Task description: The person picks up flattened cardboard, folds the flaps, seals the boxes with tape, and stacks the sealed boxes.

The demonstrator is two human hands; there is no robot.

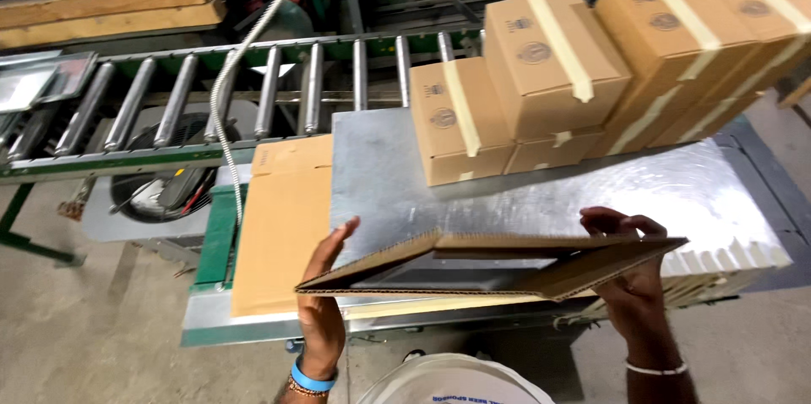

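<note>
A long roller conveyor [253,91] on a green frame is seen across the back, with a coiled hose [226,91] hanging down over it. In front of it a metal tabletop [541,184] is laid out, and a row of sealed cardboard boxes [591,74], each closed with a strip of pale tape, is stacked along its far edge, some tilted against one another. A flat brown cardboard sheet [279,226] is spread on the left part of the tabletop, and wooden planks [101,2] are stored behind the conveyor at the upper left. A flattened cardboard box [498,267], half opened into a shallow sleeve, is held level above the near edge of the tabletop. Its left end is supported by the left hand [323,286], fingers stretched flat against the edge, a blue wristband worn below. Its right end is gripped by the right hand [629,286], fingers curled over the top edge.
</note>
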